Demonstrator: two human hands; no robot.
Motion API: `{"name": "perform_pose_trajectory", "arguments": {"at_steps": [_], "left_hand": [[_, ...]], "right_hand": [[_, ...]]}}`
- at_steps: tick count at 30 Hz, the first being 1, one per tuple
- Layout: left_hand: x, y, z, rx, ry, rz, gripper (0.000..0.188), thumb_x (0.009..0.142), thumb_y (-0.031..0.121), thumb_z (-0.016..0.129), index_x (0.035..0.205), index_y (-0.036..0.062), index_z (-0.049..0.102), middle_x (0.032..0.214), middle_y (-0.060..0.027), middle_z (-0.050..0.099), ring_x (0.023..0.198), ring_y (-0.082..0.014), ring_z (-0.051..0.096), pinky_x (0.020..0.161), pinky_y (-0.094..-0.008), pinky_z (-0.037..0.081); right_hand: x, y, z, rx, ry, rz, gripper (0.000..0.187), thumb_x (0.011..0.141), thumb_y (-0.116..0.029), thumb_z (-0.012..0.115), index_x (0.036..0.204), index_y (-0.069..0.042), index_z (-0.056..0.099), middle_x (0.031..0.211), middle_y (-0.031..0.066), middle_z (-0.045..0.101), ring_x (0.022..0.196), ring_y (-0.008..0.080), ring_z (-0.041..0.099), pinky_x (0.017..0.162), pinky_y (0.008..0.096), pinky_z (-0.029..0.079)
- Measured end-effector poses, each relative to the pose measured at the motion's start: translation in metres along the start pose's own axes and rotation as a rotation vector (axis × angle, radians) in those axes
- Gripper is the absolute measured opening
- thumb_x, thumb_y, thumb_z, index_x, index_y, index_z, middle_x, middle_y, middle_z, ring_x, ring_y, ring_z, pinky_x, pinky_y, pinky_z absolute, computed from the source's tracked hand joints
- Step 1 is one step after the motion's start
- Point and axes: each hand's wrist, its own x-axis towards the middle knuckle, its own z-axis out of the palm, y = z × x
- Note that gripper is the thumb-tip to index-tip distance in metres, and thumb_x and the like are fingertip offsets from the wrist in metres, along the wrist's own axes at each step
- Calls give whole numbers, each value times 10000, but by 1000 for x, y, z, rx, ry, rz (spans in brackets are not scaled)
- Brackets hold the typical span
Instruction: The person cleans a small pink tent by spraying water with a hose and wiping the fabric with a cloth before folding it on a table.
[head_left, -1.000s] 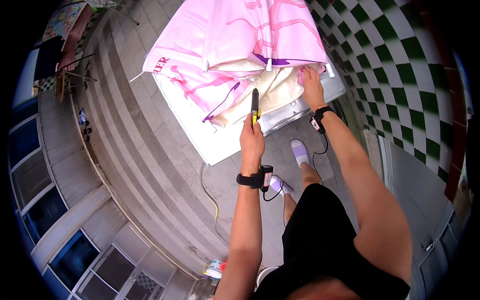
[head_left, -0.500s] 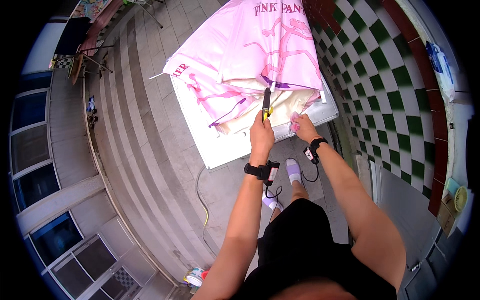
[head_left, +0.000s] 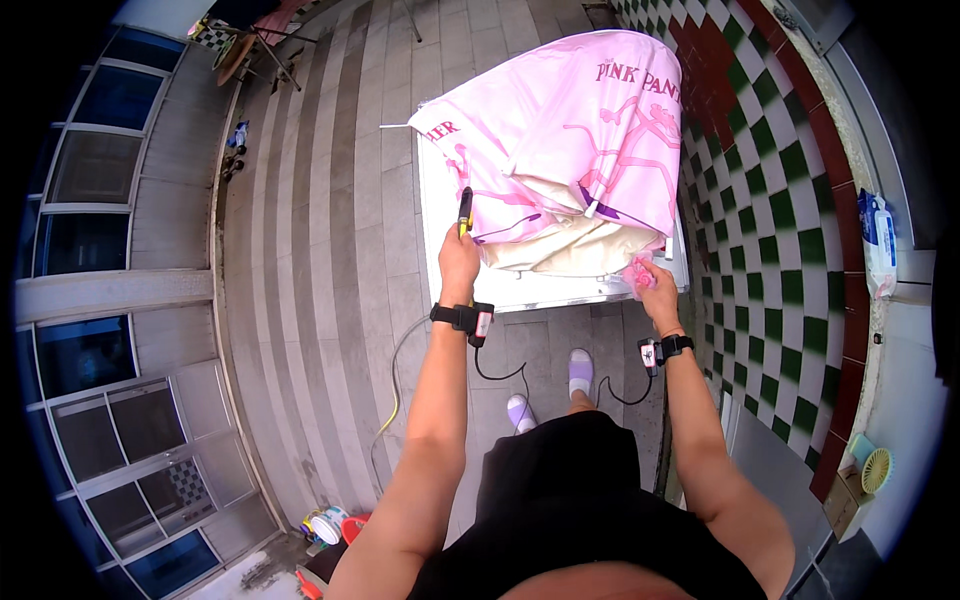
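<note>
A pink umbrella point(head_left: 560, 110) with printed cartoon figures lies partly folded on a white tabletop point(head_left: 545, 293), its cream inner side showing at the near edge. At the umbrella's left near corner, my left hand point(head_left: 459, 265) is closed round a black-and-yellow hose nozzle point(head_left: 465, 208), whose black end points away from me. My right hand point(head_left: 659, 297) grips a pink mesh puff point(head_left: 638, 276) by the umbrella's right near edge. Whether the puff touches the fabric I cannot make out. Both wrists wear black straps with small cabled boxes.
A hose point(head_left: 393, 385) runs from the table's left side down across the tiled floor. A green-and-white checkered wall point(head_left: 770, 240) stands close on the right, with a blue-and-white packet point(head_left: 879, 245) on its ledge. Tubs point(head_left: 328, 524) stand at the lower left.
My left hand has moved left with the nozzle, away from the umbrella's middle. The view has shifted, so the table sits farther right. My right hand still holds the puff at the near edge.
</note>
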Motion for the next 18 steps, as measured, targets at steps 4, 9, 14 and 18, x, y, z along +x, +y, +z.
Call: {"name": "perform_pose_trajectory", "arguments": {"at_steps": [4, 9, 14, 18], "left_hand": [[-20, -5, -2, -33, -158, -74, 406, 943, 159, 459, 1299, -11, 553, 998, -198, 675, 854, -295, 664, 766, -378, 502], [-30, -18, 6, -157, -109, -65, 420, 953, 139, 439, 1360, 69, 515, 758, -20, 495, 551, -94, 415, 451, -253, 331], [-43, 2, 24, -301, -124, -53, 441, 989, 157, 460, 1427, 107, 465, 735, 22, 472, 500, -34, 357, 404, -213, 298], [-40, 1, 37, -295, -149, -12, 451, 991, 158, 460, 1438, 103, 446, 746, 27, 480, 518, -30, 378, 415, -211, 308]], "right_hand": [[27, -7, 1, 59, -14, 15, 446, 754, -31, 681, 1196, -96, 673, 1131, 194, 601, 1058, 349, 594, 977, 379, 462], [116, -62, 45, -21, -76, -350, 419, 764, -34, 668, 1181, -81, 664, 1155, 212, 591, 1084, 354, 583, 991, 390, 445], [229, -111, 140, -39, 9, -549, 423, 749, 36, 586, 1166, -19, 635, 1128, 215, 607, 1116, 396, 548, 974, 423, 444], [271, -108, 214, -270, -73, -598, 396, 746, 37, 571, 1135, -11, 630, 1124, 210, 621, 1161, 387, 525, 995, 433, 433]]}}
